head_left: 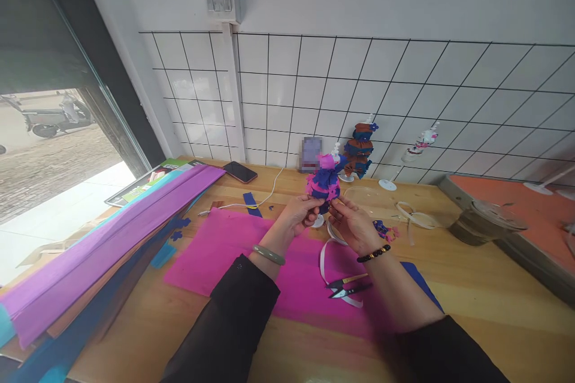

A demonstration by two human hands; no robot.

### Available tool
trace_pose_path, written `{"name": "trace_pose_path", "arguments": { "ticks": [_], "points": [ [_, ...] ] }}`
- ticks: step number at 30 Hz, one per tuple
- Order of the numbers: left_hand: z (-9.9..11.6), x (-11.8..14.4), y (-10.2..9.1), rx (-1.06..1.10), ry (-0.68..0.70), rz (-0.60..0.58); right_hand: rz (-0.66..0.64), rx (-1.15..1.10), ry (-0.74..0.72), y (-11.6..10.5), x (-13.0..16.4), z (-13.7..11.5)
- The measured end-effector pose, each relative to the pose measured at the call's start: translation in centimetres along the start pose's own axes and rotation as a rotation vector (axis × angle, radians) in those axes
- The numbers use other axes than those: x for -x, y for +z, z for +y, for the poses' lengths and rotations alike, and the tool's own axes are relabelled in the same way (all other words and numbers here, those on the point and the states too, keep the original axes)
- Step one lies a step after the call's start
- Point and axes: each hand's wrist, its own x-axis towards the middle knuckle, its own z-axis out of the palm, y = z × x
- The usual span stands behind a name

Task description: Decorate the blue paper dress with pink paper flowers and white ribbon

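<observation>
A small paper doll [324, 182] in pink and blue crepe ruffles stands over the middle of the wooden table [485, 287]. My left hand [300, 213] and my right hand [353, 222] both pinch its lower skirt from either side. Under my wrists lies a sheet of magenta crepe paper [251, 251]. Small scissors [345, 287] rest on that sheet beside my right forearm, across a loop of white ribbon [324, 263].
Folded purple, blue and brown crepe sheets [112, 239] lie at the left. A phone [240, 172] with a white cable sits by the tiled wall. A brown-and-blue paper doll [359, 151] stands behind. An orange tray [516, 209] and a round lidded container [487, 222] are at the right.
</observation>
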Motion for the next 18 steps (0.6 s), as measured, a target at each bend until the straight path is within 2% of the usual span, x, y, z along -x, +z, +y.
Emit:
{"name": "trace_pose_path", "arguments": {
  "ticks": [6,11,15,17,18],
  "points": [
    [0.1,0.1,-0.1,-0.019,-0.019,-0.019,0.01,0.009,0.01,-0.4,0.1,0.3],
    [0.4,0.2,-0.1,-0.073,-0.063,-0.044,0.068,0.096,0.005,-1.6,0.3,-0.1],
    [0.3,0.2,-0.3,-0.179,-0.136,-0.072,0.137,0.158,-0.05,-2.3,0.1,-2.1],
    [0.2,0.3,-0.3,-0.287,-0.183,-0.076,0.17,0.207,-0.127,-1.8,-0.1,-3.8],
    [0.2,0.4,-0.4,-0.348,-0.197,-0.086,0.179,0.306,-0.215,-1.2,-0.2,-4.8]
  ]
}}
